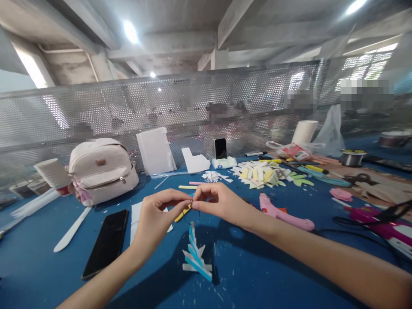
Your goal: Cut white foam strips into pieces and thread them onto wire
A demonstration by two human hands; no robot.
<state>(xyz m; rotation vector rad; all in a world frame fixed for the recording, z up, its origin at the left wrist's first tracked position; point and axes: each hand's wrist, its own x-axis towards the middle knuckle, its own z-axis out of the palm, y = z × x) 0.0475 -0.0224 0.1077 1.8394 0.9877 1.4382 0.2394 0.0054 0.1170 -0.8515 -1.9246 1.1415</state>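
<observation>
My left hand [161, 212] and my right hand [217, 201] meet at their fingertips above the middle of the table. Thumb and forefinger of each are pinched on what looks like a thin dark string [198, 216], mostly hidden by the fingers. Its loop drops toward the tip of a small tree-shaped craft [195, 253] made of blue and white strips. Whether that craft hangs or touches the table I cannot tell. Behind the fingers lies a yellow tool [183, 213], partly covered.
Left of my hands are a black phone [106, 243], a white plastic knife [72, 229] and a pale backpack [101, 171]. To the right lie a pink glue gun [283, 214], a magenta tool [380, 223] with black cable, and a heap of paper pieces [260, 174]. A mesh partition [183, 107] stands behind.
</observation>
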